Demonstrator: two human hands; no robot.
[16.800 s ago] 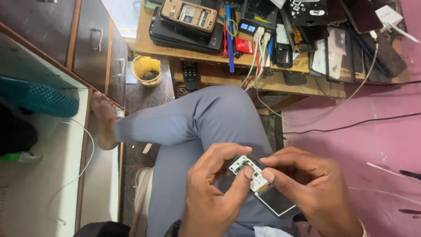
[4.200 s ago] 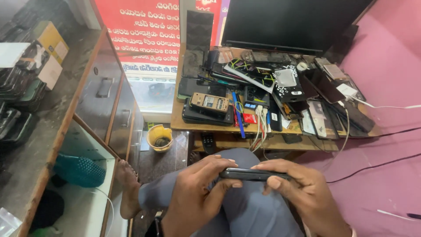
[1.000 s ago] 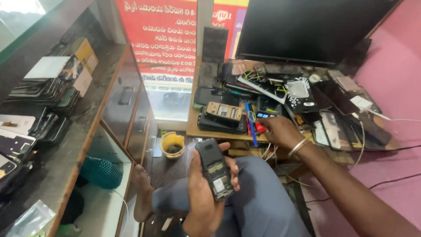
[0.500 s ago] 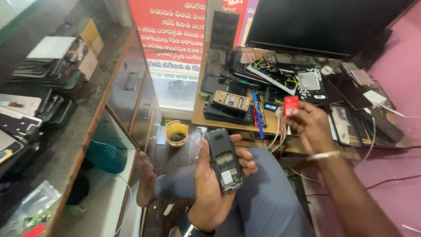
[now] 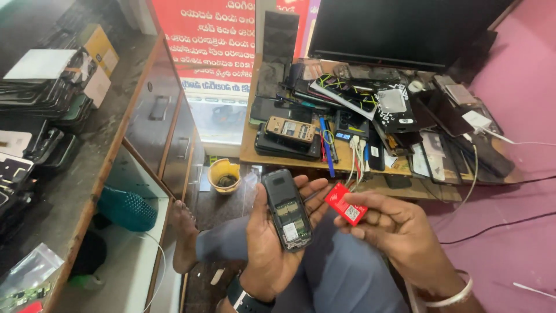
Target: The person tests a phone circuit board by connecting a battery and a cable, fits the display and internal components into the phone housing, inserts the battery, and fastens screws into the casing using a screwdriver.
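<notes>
above the person's lap, seen from a head camera looking down, the left hand (image 5: 272,249) cradles a small black mobile phone (image 5: 286,210) with its back cover off, so the open battery bay and its contacts and label face up toward the eyes. the fingers curl round the phone's right edge and the thumb presses its left edge, which keeps the open back level and steady. just to the right, nearly touching the left fingertips, the right hand (image 5: 399,235) pinches a small red phone battery (image 5: 346,204) between thumb and forefinger, its labelled face up and one corner pointing toward the phone; the other fingers are loosely folded. battery and phone are close but apart. a pale bangle (image 5: 449,295) circles the right wrist and a dark watch (image 5: 246,300) the left. beyond the knees, a low wooden table (image 5: 250,152) is crowded with phones, covers, circuit boards and cables, with a dark monitor (image 5: 405,29) behind it. a yellow cup (image 5: 224,174) stands on the floor beside a bare foot (image 5: 184,232), and a wooden counter (image 5: 110,168) runs along the left.
</notes>
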